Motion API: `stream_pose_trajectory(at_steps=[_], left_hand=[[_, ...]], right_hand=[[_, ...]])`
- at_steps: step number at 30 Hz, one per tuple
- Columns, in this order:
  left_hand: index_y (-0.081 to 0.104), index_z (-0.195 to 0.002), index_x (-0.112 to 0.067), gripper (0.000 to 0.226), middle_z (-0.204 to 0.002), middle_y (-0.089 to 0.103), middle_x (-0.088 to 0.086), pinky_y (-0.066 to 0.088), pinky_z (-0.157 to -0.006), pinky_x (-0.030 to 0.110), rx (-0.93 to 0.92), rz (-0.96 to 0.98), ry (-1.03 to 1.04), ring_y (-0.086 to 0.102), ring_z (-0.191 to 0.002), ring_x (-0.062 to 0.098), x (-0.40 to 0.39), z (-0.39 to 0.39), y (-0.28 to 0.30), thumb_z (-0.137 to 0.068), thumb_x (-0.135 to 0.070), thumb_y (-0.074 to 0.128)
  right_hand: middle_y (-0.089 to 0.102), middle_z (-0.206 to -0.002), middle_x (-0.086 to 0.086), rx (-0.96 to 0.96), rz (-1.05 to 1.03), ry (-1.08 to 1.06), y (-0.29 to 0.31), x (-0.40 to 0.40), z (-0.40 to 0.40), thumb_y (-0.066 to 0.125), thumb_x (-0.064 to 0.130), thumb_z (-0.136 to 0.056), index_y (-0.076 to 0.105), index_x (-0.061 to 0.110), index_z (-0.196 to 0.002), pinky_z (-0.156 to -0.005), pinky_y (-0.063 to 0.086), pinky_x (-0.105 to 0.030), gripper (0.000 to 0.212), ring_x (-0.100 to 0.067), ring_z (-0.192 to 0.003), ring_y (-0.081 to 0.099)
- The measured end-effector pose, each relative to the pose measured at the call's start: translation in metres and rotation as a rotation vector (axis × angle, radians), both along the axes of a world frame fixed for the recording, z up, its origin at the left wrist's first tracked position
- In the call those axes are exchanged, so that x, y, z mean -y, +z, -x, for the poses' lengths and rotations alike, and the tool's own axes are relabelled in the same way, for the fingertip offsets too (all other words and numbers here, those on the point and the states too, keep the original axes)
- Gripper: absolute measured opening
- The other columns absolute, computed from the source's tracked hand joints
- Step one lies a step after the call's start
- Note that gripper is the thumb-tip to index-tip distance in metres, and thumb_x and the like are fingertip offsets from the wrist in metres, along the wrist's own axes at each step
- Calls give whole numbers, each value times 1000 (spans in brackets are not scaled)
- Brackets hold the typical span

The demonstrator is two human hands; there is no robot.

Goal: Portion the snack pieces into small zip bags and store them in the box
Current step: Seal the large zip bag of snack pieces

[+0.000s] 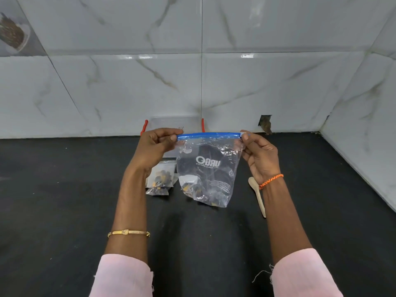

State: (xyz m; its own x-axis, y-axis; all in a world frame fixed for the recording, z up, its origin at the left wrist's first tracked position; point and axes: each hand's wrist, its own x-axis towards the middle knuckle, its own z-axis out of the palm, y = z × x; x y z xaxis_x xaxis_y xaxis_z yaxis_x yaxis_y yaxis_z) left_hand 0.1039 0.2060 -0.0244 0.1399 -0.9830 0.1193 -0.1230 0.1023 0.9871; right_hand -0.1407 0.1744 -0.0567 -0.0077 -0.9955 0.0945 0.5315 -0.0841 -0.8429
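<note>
1. Blue zip strip tops the clear zip bag [206, 174], which hangs in the air above the black counter [64, 200], stretched level between both hands.
2. The left hand [157, 144] has its grip closed on the strip's left end, thumb against fingers.
3. The right hand [258, 155] pinches the strip's right end the same way; an orange cord circles that wrist.
4. Dark and yellow snack pieces [192, 188] sit low in the hanging bag.
5. Two small filled bags [160, 179] lie on the counter, just left of it.
6. A clear box [174, 123] with red clips stands against the tiled wall, behind the hands.
7. A wooden spoon [258, 196] lies on the counter under the right wrist.
</note>
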Motion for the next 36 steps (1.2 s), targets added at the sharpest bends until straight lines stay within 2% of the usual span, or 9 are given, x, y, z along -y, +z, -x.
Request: stream_pose_trajectory(at_steps=[3, 5, 7, 13, 20, 25, 31, 34, 36], left_hand=[[59, -124, -22, 35, -123, 61, -9, 32, -103, 16, 353, 89, 154, 50, -111, 2, -1, 21, 3, -90, -14, 57], [58, -125, -33, 41, -129, 55, -11, 23, -115, 39, 563, 206, 175, 43, -125, 8, -2, 47, 4, -83, -37, 60], [62, -120, -35, 36, -125, 58, -12, 13, -113, 47, 657, 243, 134, 41, -127, 10, -3, 75, 6, -85, -43, 62], [73, -100, -25, 25, -95, 67, -14, 24, -99, 40, 543, 273, 125, 52, -99, 2, 3, 90, 12, -87, -43, 62], [75, -92, -33, 18, -91, 72, -14, 12, -71, 32, 717, 371, 251, 57, -100, 12, 4, 78, 13, -91, -38, 58], [72, -92, -36, 19, -94, 71, -18, 11, -72, 30, 781, 302, 336, 54, -104, 11, 7, 34, 6, -92, -43, 55], [72, -91, -31, 19, -96, 67, -20, 16, -86, 20, 682, 229, 308, 49, -108, 0, 3, 22, -3, -92, -42, 57], [69, -90, -17, 16, -92, 70, -6, 25, -84, -4, 334, 219, 214, 62, -99, 13, -2, 28, 6, -94, -28, 58], [62, -94, -14, 8, -93, 69, 0, 41, -83, 4, 6, 171, 79, 65, -98, 19, -6, 35, 7, -94, -20, 57]], right_hand=[[70, -70, -3, 66, -17, 49, 2, -3, -11, 65, 10, -71, 69, 4, -89, -66, 59, -27, 19, -12, -69, 69], [71, -74, -5, 49, 2, 98, 6, -5, -21, 63, 12, -73, 71, 7, -89, -70, 60, -29, 18, -14, -74, 70], [72, -75, -4, 8, 38, 95, 10, -7, -28, 63, 11, -76, 71, 8, -87, -69, 59, -29, 14, -13, -73, 70], [70, -77, 2, -85, 81, 3, 15, -11, -28, 66, 9, -78, 67, 8, -84, -70, 59, -34, 6, -11, -75, 66], [57, -75, 1, -102, 9, -140, 22, -5, -26, 53, -4, -91, 57, 12, -81, -67, 50, -30, 19, -10, -68, 57], [61, -65, 7, -100, -26, -264, 24, 6, -2, 49, 4, -96, 53, 16, -83, -62, 48, -24, 18, -5, -62, 58], [57, -71, 2, -217, -8, -369, 17, 14, -12, 48, 11, -98, 51, 18, -84, -52, 44, -16, 16, 0, -56, 57], [54, -80, 1, -188, 15, -394, 20, 13, -21, 42, 11, -100, 47, 19, -85, -51, 49, -15, 18, 1, -52, 62], [54, -83, 1, -136, 10, -413, 23, 14, -27, 39, 12, -101, 44, 20, -85, -55, 53, -19, 19, 0, -52, 64]])
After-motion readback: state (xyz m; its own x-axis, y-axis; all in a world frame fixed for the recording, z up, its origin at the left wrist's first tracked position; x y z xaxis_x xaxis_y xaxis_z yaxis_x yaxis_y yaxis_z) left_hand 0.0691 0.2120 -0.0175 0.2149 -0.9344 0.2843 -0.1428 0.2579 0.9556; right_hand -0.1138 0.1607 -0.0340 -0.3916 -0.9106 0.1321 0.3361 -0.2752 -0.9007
